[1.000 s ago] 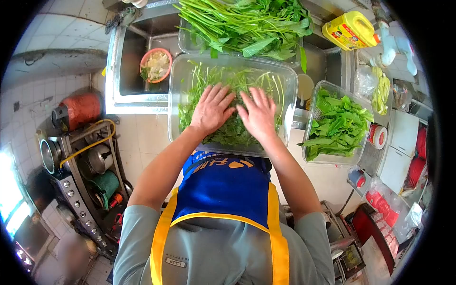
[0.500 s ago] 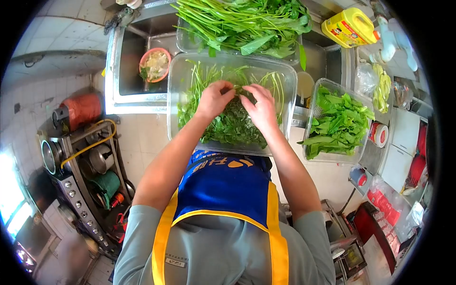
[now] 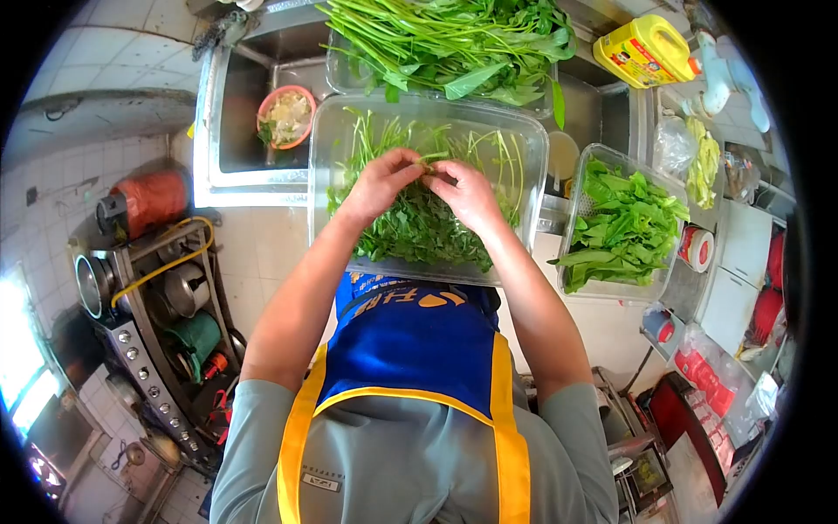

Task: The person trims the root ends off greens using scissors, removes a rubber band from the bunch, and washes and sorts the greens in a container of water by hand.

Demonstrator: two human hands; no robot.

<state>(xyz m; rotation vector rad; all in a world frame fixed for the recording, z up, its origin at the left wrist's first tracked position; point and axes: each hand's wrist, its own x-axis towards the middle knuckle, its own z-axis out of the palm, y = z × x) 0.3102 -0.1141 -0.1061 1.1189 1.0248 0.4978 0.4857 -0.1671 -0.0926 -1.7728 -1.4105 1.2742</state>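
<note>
A clear plastic tub (image 3: 319, 188) holds leafy green herbs (image 3: 406, 231), with thin pale stems toward its far side. Above the herbs, my left hand (image 3: 386, 182) pinches a small piece of green stem (image 3: 426, 161) between thumb and fingers. My right hand (image 3: 464, 194) meets it fingertip to fingertip, closed on the same stem from the other side. Much of the piece is hidden by my fingers.
Behind the tub, long-stemmed greens (image 3: 454, 48) fill another clear tub over the sink (image 3: 253, 175). A pink bowl of scraps (image 3: 286, 118) sits in the basin. At right are a tub of lettuce-like leaves (image 3: 624, 223) and a yellow jug (image 3: 646, 52).
Both hands have shifted slightly left, and their fingertips have come together around the stem. The tubs stay where they were.
</note>
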